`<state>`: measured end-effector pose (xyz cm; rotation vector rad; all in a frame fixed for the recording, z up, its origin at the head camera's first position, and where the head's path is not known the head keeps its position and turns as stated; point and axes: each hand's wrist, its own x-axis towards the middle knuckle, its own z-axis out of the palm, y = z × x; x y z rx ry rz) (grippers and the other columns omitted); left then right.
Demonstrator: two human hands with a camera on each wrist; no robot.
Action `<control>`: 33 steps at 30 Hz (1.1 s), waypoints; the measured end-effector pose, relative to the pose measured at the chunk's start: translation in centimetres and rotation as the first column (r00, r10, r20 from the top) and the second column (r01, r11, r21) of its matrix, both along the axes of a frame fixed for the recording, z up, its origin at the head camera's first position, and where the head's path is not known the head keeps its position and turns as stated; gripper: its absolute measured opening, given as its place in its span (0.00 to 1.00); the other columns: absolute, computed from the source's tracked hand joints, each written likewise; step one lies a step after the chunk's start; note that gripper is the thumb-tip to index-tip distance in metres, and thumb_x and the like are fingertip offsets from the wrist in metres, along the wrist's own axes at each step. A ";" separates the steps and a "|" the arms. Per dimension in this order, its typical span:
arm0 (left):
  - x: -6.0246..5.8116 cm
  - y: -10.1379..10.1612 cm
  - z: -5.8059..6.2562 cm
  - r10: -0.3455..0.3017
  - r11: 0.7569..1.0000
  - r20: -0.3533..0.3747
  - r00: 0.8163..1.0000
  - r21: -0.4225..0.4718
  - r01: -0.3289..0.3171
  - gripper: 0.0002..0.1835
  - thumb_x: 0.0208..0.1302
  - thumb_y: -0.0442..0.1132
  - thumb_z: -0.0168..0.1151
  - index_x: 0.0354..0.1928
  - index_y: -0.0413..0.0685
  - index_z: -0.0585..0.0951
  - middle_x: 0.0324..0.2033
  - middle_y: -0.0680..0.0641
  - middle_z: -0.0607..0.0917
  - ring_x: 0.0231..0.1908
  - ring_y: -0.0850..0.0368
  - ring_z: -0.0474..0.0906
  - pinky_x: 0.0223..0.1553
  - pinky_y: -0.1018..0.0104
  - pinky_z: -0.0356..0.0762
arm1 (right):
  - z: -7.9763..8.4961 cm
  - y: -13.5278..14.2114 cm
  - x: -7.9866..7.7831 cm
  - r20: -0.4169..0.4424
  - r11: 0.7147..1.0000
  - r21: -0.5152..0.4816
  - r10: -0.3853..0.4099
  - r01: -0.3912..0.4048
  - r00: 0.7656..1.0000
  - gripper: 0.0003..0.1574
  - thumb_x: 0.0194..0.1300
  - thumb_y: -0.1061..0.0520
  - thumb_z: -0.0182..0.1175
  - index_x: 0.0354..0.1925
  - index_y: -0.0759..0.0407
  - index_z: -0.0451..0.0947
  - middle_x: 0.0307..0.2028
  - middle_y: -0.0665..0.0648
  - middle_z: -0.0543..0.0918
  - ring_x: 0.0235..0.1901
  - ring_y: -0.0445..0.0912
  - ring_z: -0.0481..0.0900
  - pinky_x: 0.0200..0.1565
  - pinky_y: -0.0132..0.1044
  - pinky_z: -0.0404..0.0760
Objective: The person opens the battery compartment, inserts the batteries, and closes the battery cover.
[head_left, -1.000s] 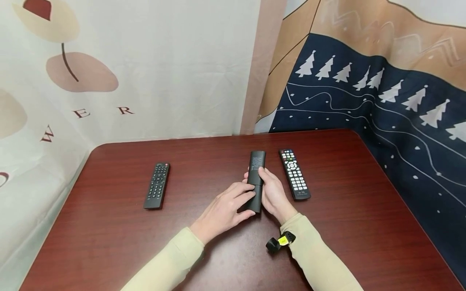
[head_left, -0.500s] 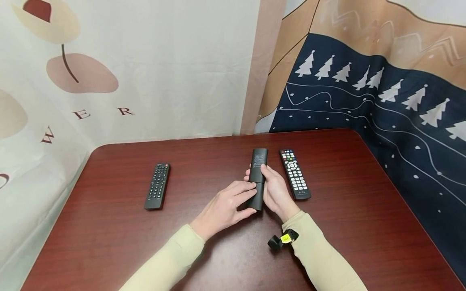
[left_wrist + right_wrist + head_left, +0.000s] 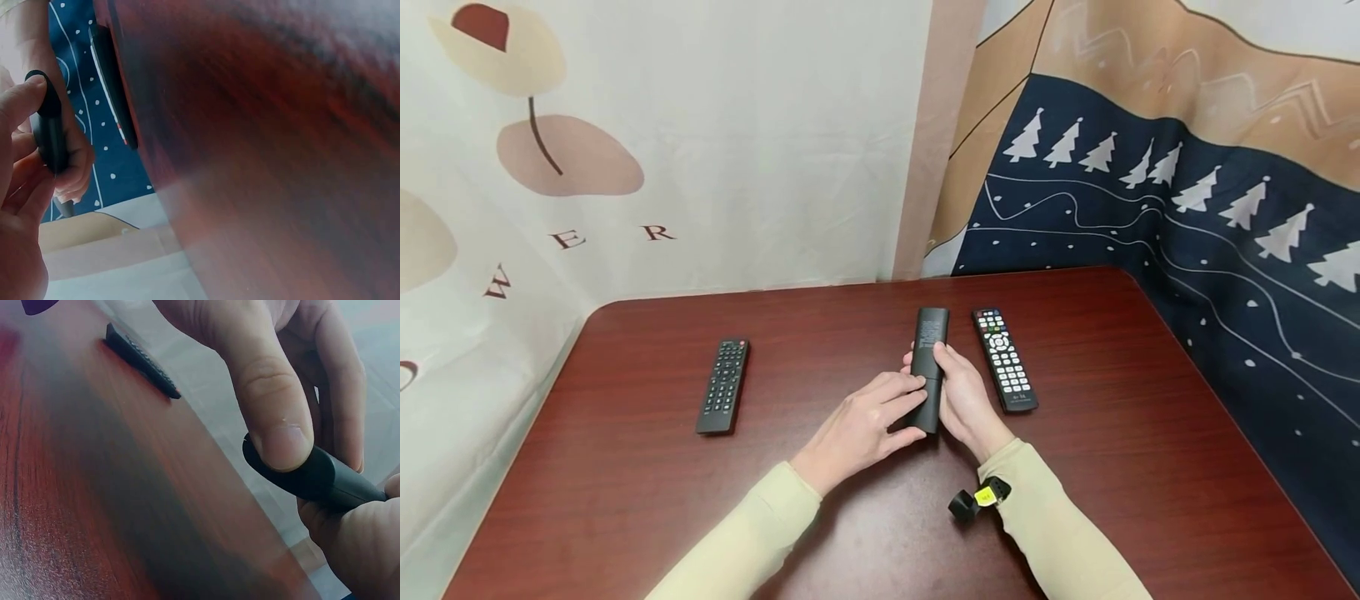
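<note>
A black remote control (image 3: pixel 930 329), back side up, is held above the table in both hands. My right hand (image 3: pixel 966 404) grips its middle, thumb on the right edge and other fingers behind it. My left hand (image 3: pixel 867 421) holds the lower part, two fingertips on the back near a cross seam and the thumb at the bottom end. In the left wrist view, that thumb presses the end of the remote control (image 3: pixel 51 134). The right wrist view shows the left thumb on the end of the remote control (image 3: pixel 334 484). Its button side is hidden.
A black remote with white buttons (image 3: pixel 1006 360) lies to the right of my right hand. Another dark remote (image 3: pixel 724 386) lies at the left on the red-brown table (image 3: pixel 625 500). Printed curtains (image 3: pixel 760 150) hang behind the table. A small black camera (image 3: pixel 973 500) sits on the right wrist.
Both hands and the remote control shift slightly right and away, then partly back. The grips look the same throughout, and the other two remotes stay in place.
</note>
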<state>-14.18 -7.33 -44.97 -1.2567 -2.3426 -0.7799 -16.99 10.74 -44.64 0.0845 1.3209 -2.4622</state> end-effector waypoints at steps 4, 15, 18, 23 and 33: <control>0.2 0.0 0.0 0.014 1.000 -0.007 1.000 -0.005 -0.014 0.26 0.59 0.40 0.78 0.58 0.36 0.84 0.57 0.43 0.84 0.59 0.51 0.80 0.63 0.68 0.76 | 0.2 0.1 0.0 0.001 1.000 0.003 0.009 -0.009 1.000 0.30 0.86 0.50 0.32 0.75 0.67 0.55 0.54 0.63 0.74 0.46 0.46 0.83 0.49 0.35 0.83; 0.5 -0.1 -0.6 0.048 0.999 -0.113 0.992 0.006 -0.047 0.24 0.57 0.37 0.78 0.54 0.34 0.84 0.57 0.39 0.83 0.60 0.47 0.80 0.65 0.64 0.76 | 0.0 0.1 0.1 -0.014 0.997 0.041 0.059 -0.058 0.998 0.33 0.86 0.50 0.32 0.79 0.65 0.50 0.54 0.59 0.77 0.50 0.46 0.81 0.53 0.36 0.81; 0.4 -0.1 -0.5 0.056 0.998 -0.119 0.991 0.007 -0.055 0.24 0.58 0.37 0.78 0.54 0.34 0.84 0.57 0.39 0.83 0.60 0.47 0.79 0.65 0.66 0.75 | 0.0 0.0 0.3 -0.014 0.997 0.060 0.050 -0.049 0.999 0.33 0.86 0.51 0.32 0.79 0.66 0.49 0.54 0.59 0.78 0.49 0.45 0.81 0.53 0.37 0.80; 0.5 -0.1 -0.3 0.069 0.997 -0.127 0.990 -0.008 -0.070 0.23 0.58 0.38 0.78 0.54 0.35 0.84 0.57 0.40 0.84 0.60 0.48 0.80 0.64 0.66 0.76 | 0.1 -0.1 0.3 -0.032 0.996 0.082 0.045 -0.043 0.998 0.34 0.86 0.51 0.33 0.80 0.66 0.49 0.60 0.66 0.74 0.50 0.46 0.79 0.53 0.37 0.80; 0.5 0.0 -0.1 0.093 0.995 -0.138 0.986 -0.032 -0.098 0.25 0.55 0.40 0.80 0.53 0.37 0.85 0.56 0.42 0.85 0.58 0.49 0.80 0.63 0.60 0.77 | 0.7 0.9 0.6 -0.041 0.977 0.210 0.043 -0.034 0.998 0.32 0.85 0.54 0.35 0.79 0.64 0.52 0.67 0.73 0.68 0.65 0.57 0.71 0.56 0.36 0.79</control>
